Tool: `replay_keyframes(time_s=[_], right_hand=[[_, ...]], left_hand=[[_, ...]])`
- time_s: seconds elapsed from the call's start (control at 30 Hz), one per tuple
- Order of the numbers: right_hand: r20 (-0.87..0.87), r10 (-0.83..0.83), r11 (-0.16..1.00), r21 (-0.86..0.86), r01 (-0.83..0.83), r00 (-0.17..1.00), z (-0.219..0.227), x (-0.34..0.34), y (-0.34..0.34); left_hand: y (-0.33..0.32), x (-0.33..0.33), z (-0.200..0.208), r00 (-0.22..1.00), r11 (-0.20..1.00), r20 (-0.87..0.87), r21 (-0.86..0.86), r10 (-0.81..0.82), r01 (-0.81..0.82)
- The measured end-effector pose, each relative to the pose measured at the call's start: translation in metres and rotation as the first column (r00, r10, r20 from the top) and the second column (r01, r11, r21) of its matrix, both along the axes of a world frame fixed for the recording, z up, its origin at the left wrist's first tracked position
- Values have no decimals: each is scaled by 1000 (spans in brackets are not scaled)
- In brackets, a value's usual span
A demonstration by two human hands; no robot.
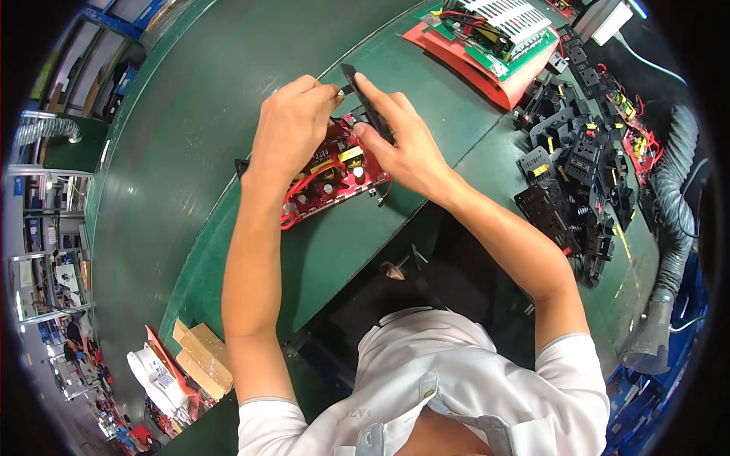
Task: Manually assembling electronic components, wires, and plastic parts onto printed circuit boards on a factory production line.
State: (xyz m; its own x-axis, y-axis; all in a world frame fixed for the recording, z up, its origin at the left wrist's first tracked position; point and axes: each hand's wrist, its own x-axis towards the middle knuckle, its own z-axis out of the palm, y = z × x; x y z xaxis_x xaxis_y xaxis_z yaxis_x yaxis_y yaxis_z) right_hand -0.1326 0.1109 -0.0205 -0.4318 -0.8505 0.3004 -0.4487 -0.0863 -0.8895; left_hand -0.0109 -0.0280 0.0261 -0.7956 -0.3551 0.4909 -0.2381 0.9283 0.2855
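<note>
Red circuit board (pixel 332 191): one. Over it: left hand (pixel 293 121), right hand (pixel 404 143), two in all; black plate (pixel 369 106), one. Beyond it, to the right: one red sheet (pixel 518 85), one green circuit board (pixel 496 68), one slotted white metal cover (pixel 517 21). Right of it: black brackets (pixel 587 161), well over ten; overlap prevents exact count. Flexible ducts, two: one far left of it (pixel 49 131), one far right (pixel 672 209).

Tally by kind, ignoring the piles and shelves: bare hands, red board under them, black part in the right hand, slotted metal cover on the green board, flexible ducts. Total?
Left hand and right hand: 2
Red board: 1
Black part: 1
Slotted metal cover: 1
Left flexible duct and right flexible duct: 2
Total: 7
</note>
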Motion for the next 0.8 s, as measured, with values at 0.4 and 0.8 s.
replay_keyframes(time_s=[0.4,0.8], right_hand=[[22,15,1000,-25,-14,1000,-1,-10,5],[239,143,989,3,-148,960,-12,-31,-5]], left_hand=[[-4,-7,-6,991,994,-88,-65,-97,91],[-7,-4,12,999,961,-15,274,41,-35]])
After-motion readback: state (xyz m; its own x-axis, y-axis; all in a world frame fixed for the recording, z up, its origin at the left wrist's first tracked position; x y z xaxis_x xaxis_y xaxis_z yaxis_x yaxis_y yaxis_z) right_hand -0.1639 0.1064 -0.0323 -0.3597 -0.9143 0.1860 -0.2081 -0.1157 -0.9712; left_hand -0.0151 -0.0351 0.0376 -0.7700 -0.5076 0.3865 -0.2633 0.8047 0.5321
